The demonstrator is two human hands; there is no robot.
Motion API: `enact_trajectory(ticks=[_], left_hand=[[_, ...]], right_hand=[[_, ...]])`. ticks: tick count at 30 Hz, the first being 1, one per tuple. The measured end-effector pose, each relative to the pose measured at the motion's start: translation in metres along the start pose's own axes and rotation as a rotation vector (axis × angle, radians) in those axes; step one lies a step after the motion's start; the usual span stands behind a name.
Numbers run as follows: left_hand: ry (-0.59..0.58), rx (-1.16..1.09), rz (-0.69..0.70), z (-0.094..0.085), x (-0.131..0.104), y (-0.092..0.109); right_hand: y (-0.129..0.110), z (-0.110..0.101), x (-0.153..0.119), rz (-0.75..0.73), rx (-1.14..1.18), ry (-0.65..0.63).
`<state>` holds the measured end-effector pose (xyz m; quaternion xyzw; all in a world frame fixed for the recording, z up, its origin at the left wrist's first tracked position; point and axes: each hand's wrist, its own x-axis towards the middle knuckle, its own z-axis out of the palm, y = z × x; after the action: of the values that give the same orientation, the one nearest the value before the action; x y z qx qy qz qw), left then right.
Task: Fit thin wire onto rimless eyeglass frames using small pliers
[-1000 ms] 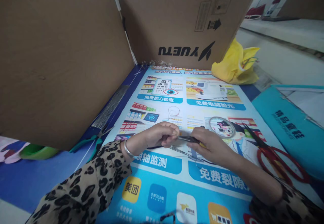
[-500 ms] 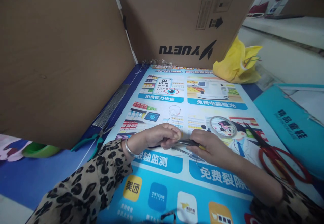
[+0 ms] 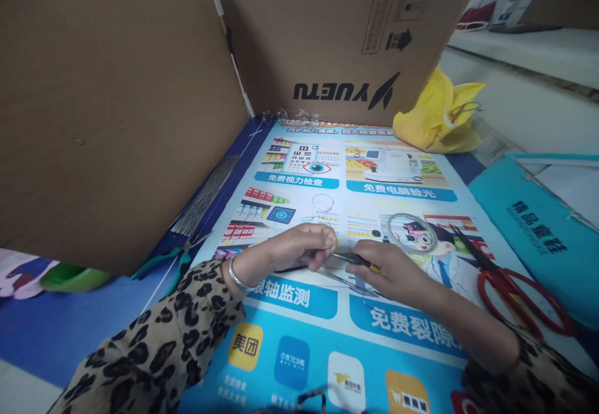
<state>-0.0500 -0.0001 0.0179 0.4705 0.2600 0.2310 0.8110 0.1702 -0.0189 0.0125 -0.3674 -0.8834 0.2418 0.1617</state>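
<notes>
Blue surface is mostly covered by a printed poster, backed by upright cardboard panels; a yellow bag is set far right. Forearms are angled inward, hands nearly met mid-poster. Pliers are gripped in the right hand, tips pointed at the left hand, which is curled closed; grip contents can't be made out. Thin wires are seen between hands.

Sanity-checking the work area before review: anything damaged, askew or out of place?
Yes. The teal box at right has a ragged, torn-looking edge. The back cardboard panel stands with its YUETU print upside down. A tangle of thin, shiny bits lies at the panel's foot, looking like stray scraps.
</notes>
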Motion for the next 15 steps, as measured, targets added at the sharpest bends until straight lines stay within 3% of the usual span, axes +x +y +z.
enact_trajectory(ticks=[7,11,15], left_hand=[[0.088,-0.081,0.24,0.006,0.004,-0.004],[0.135,-0.247,0.281,0.011,0.006,-0.009],[0.242,-0.334,0.261,0.018,0.006,-0.009]], right_hand=[[-0.004,-0.004,0.001,0.184,0.454,-0.153],[-0.005,-0.002,0.0,0.199,0.609,-0.176],[-0.004,-0.002,0.0,0.191,0.624,-0.207]])
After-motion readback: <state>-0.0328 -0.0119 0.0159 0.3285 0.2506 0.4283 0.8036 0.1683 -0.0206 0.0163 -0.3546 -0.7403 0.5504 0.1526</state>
